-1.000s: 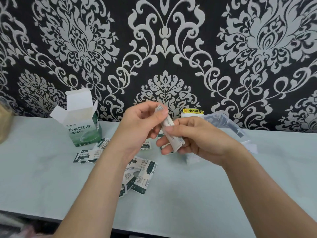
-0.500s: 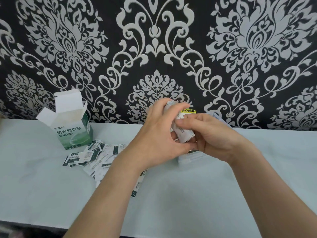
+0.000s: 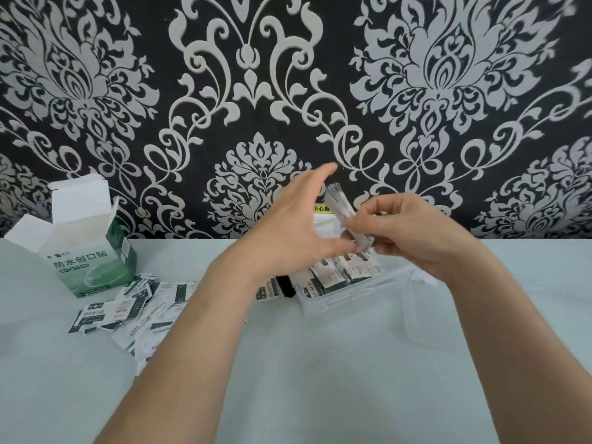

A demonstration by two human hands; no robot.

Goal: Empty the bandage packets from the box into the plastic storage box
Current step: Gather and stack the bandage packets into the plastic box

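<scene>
My right hand [image 3: 407, 232] grips a small stack of bandage packets [image 3: 341, 205], held on edge above the clear plastic storage box [image 3: 339, 299]. Several packets [image 3: 339, 272] lie inside that box. My left hand [image 3: 294, 229] hovers just left of the stack with fingers spread and straight, thumb near the stack's lower end. The green and white bandage box [image 3: 91, 251] stands open at the left on the table. Loose packets [image 3: 134, 302] lie scattered beside it, partly hidden by my left forearm.
The pale table [image 3: 320, 379] runs to a wall with black and silver patterned wallpaper [image 3: 256, 91]. The storage box's clear lid [image 3: 429, 312] lies open to its right. A yellow label [image 3: 322, 209] shows behind my hands.
My left hand has let go of the stack and opened, fingers now spread. The right hand keeps the stack, now over the storage box. The view has shifted so the box's contents show.
</scene>
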